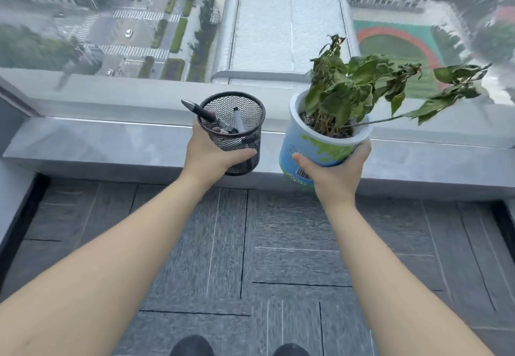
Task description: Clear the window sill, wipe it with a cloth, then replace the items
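**Black mesh and blue plastic held above a grey sill**

Black wire mesh filled the left hand (207, 151), whose fingers (245, 153) were clamped around the lower wall of a round black mesh pen holder (232, 130), the thumb pressed along its near side. The holder was tilted slightly toward the camera, with its base in front of the sill's near edge and no part clearly resting on the stone. Inside it leaned a black marker with a grey cap (204, 114), its tip poking out over the left rim, and a second, shorter grey-and-black marker (238, 121) standing deeper in the cup.

The right hand (334, 170) cupped a blue, green and white plastic plant pot (315, 144) from below, fingers closed on its underside and right wall, the thumb laid across the printed front beside a barcode. The pot was tipped toward the left and likewise held up, just beside the pen holder but apart from it. From its soil rose a drooping green leafy plant (359, 85), with one long stem stretched out to the right.

Behind both objects ran the grey stone window sill (111, 141), bare where visible, with the window glass (278, 21) above it showing streets, a pale roof and a sports field far below. Under the outstretched forearms lay grey carpet tiles (223, 244), and the toes of two dark shoes (192, 346) showed at the bottom edge.
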Demonstrator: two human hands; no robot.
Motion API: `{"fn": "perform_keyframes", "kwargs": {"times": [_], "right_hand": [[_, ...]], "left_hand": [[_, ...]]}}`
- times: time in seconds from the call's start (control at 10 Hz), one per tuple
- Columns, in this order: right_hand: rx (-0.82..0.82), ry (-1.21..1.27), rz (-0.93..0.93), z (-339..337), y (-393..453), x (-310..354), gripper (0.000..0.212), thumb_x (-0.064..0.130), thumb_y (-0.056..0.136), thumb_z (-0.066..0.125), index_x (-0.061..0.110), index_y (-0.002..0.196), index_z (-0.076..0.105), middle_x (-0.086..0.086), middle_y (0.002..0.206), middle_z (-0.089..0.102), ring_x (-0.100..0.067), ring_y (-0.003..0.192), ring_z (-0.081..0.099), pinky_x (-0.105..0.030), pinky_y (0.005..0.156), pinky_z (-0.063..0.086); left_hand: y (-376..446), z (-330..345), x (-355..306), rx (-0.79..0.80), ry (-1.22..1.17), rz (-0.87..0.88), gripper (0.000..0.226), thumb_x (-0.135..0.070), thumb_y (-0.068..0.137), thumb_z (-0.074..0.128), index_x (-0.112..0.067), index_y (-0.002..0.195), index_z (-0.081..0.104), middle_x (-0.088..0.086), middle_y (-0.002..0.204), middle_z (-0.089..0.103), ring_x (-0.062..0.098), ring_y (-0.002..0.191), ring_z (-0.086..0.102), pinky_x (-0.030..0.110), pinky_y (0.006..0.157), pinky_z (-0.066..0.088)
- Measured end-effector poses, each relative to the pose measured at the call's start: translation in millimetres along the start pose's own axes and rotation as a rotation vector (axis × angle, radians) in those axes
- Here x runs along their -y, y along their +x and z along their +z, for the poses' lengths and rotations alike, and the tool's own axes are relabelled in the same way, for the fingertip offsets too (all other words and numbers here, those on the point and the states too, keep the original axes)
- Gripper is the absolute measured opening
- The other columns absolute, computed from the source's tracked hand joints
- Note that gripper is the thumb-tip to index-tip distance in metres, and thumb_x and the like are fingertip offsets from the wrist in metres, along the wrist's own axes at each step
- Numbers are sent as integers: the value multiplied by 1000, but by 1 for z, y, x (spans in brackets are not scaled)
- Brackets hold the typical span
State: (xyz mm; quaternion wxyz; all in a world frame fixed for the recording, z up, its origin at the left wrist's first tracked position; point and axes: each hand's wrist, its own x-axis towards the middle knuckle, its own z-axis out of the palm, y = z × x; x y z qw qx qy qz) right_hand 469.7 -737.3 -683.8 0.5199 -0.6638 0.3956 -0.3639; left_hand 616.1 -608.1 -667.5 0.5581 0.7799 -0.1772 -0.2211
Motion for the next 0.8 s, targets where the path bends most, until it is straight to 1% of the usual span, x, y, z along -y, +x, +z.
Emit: {"fn": "perform_keyframes", "kwargs": {"times": [0.1, 0.2, 0.3, 0.4, 0.5, 0.6, 0.7, 0.8], "right_hand": [[-13, -2, -15, 24, 20, -53, 89, 9, 57, 86, 9, 127, 31, 4, 118, 44, -10, 112, 48, -15, 92, 48], [-25, -3, -25, 40, 38, -89, 91, 10, 57, 85, 8, 129, 30, 2, 121, 43, -12, 116, 47, -24, 99, 45], [-57, 9, -19, 48, 53, -110, 92, 9, 57, 85, 8, 130, 29, 2, 121, 42, -11, 116, 46, -16, 96, 45], [-73, 4, 4, 52, 61, -124, 96, 9, 56, 86, 7, 132, 26, 1, 124, 41, -12, 118, 45, -9, 94, 41], [-64, -20, 11, 55, 62, -133, 101, 9, 56, 86, 4, 134, 23, -3, 128, 40, -11, 119, 42, 1, 90, 37], [-46, -22, 44, 57, 62, -138, 104, 12, 56, 86, 4, 136, 20, -8, 135, 40, -16, 125, 42, -8, 96, 41], [-17, -35, 93, 59, 63, -137, 110, 15, 57, 86, 4, 140, 14, -10, 141, 38, -19, 131, 40, -32, 108, 39], [7, -61, 141, 55, 58, -133, 118, 17, 60, 84, 8, 146, 4, -8, 151, 21, -18, 141, 23, -26, 116, 21]], "left_hand": [[30, 20, 47, -18, 27, 30, 88, -18, 48, 85, -11, 121, 36, -3, 111, 51, 13, 105, 50, 25, 91, 36], [53, 32, 79, -25, 62, 48, 84, -12, 53, 84, -10, 122, 35, -4, 109, 49, 11, 103, 48, 20, 89, 34], [71, 38, 99, -30, 75, 43, 81, -12, 53, 84, -17, 117, 35, -6, 107, 49, 12, 105, 49, 18, 89, 34], [77, 45, 110, -20, 60, 22, 79, -10, 53, 83, -23, 112, 32, -14, 100, 49, 9, 102, 49, 18, 89, 34], [80, 52, 119, -6, 77, 2, 81, -12, 52, 84, -18, 117, 35, -7, 107, 50, 9, 102, 49, 13, 85, 34], [85, 56, 125, 10, 63, -1, 78, -17, 48, 86, -20, 109, 37, -1, 111, 55, 13, 105, 54, 23, 91, 39], [91, 60, 125, 26, 27, 4, 79, -14, 49, 85, -25, 108, 34, -7, 109, 55, 9, 102, 54, 24, 92, 39], [88, 58, 128, 51, -5, 10, 80, -24, 41, 83, -32, 105, 35, -8, 110, 56, 5, 103, 55, 28, 96, 41]]}}
